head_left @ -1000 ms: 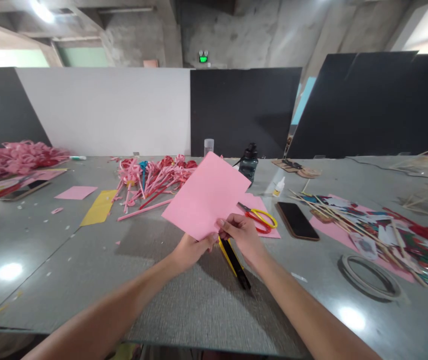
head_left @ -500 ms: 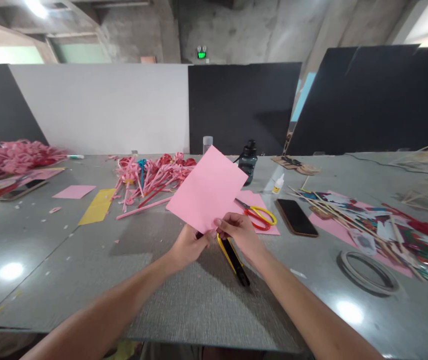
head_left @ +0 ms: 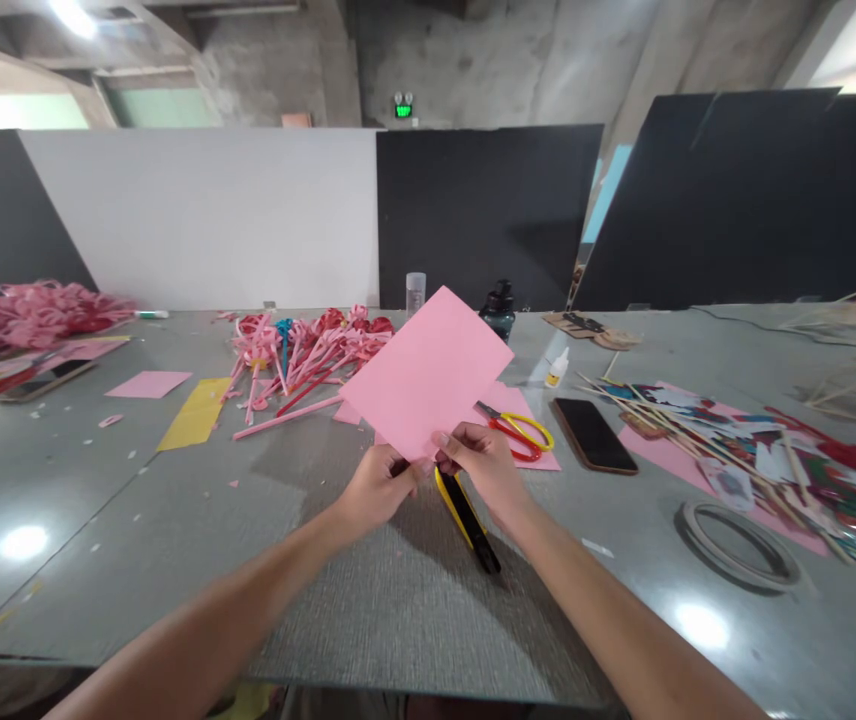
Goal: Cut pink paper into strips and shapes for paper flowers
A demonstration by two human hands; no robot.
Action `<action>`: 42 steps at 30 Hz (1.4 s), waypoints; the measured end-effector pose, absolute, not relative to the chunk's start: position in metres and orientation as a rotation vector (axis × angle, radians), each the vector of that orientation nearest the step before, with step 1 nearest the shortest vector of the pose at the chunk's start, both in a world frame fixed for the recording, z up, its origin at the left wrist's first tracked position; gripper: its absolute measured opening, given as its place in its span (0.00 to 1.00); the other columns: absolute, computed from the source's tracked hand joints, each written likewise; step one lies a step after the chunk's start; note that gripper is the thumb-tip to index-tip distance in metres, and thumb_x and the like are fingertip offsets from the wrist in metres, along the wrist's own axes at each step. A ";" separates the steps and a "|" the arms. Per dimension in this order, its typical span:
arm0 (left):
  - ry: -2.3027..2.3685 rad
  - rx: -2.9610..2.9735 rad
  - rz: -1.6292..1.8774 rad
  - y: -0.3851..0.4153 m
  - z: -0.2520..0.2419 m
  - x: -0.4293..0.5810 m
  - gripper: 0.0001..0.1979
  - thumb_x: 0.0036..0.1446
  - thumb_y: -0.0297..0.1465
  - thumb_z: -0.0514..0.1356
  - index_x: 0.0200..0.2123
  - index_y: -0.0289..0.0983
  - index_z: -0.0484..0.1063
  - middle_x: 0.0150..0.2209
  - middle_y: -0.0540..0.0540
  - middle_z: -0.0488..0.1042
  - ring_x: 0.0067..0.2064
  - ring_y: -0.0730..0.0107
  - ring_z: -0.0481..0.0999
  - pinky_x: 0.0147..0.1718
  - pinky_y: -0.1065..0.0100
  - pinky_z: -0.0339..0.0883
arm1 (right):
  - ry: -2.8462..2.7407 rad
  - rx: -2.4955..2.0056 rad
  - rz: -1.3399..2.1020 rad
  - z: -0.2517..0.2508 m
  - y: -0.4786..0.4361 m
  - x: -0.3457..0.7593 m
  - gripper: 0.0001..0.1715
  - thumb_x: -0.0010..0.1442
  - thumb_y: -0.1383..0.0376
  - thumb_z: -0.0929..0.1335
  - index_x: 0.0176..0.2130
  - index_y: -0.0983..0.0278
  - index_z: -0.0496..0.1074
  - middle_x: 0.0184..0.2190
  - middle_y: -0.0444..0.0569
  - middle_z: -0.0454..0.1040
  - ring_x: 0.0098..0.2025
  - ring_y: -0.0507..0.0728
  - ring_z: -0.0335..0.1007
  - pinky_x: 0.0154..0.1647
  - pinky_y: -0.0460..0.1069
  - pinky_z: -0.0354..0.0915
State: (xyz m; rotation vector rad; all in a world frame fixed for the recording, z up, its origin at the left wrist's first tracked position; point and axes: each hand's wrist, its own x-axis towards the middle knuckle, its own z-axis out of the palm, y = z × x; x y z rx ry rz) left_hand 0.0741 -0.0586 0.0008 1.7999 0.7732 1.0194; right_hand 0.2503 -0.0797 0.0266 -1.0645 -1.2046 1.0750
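A square-cornered sheet of pink paper [head_left: 428, 370] is held up above the table, one corner pointing down toward me. My left hand [head_left: 381, 487] pinches it near that lower corner. My right hand [head_left: 479, 465] grips the same corner from the right, thumb on the near face. Just below the hands lies a yellow and black utility knife [head_left: 468, 520] on the table. Beyond my right hand, scissors with red and yellow handles [head_left: 522, 435] rest on more pink paper [head_left: 548, 461].
On the right are a phone [head_left: 594, 436], a small glue bottle [head_left: 557, 370], a tape roll [head_left: 739, 545] and a heap of thin sticks [head_left: 687, 440]. Pink paper strips and rolled tubes [head_left: 323, 355] lie behind left, near a yellow sheet [head_left: 195, 413]. A dark bottle [head_left: 501, 308] stands behind.
The pink sheet has tilted and shifted slightly to the right, covering more of the dark bottle. Both hands keep their hold and have barely moved.
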 end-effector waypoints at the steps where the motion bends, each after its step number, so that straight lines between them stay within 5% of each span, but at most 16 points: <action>1: 0.758 1.795 1.021 -0.059 0.001 0.074 0.26 0.62 0.50 0.58 0.23 0.35 0.68 0.18 0.52 0.63 0.21 0.78 0.61 0.22 0.73 0.52 | -1.212 -1.064 1.085 0.026 -0.080 0.251 0.24 0.51 0.46 0.77 0.23 0.63 0.74 0.20 0.45 0.75 0.22 0.52 0.68 0.26 0.48 0.65; 13: 0.704 1.398 0.999 -0.065 0.004 0.076 0.26 0.55 0.53 0.64 0.31 0.34 0.71 0.23 0.49 0.70 0.23 0.76 0.66 0.21 0.73 0.59 | -1.316 -1.055 1.048 0.029 -0.083 0.250 0.26 0.53 0.46 0.76 0.22 0.64 0.75 0.19 0.44 0.73 0.22 0.52 0.66 0.24 0.47 0.62; 20: 0.735 1.419 1.053 -0.066 0.002 0.079 0.25 0.57 0.53 0.63 0.29 0.35 0.69 0.22 0.52 0.66 0.22 0.77 0.63 0.20 0.73 0.57 | -1.357 -1.045 1.104 0.030 -0.086 0.249 0.30 0.50 0.40 0.75 0.22 0.64 0.73 0.18 0.45 0.73 0.21 0.53 0.67 0.24 0.48 0.64; 42: 0.734 1.508 0.985 -0.070 0.001 0.079 0.28 0.58 0.56 0.60 0.25 0.37 0.65 0.21 0.52 0.63 0.23 0.76 0.62 0.22 0.71 0.56 | -1.327 -1.102 0.924 0.025 -0.080 0.255 0.34 0.58 0.40 0.70 0.18 0.61 0.64 0.14 0.39 0.58 0.19 0.50 0.51 0.22 0.49 0.47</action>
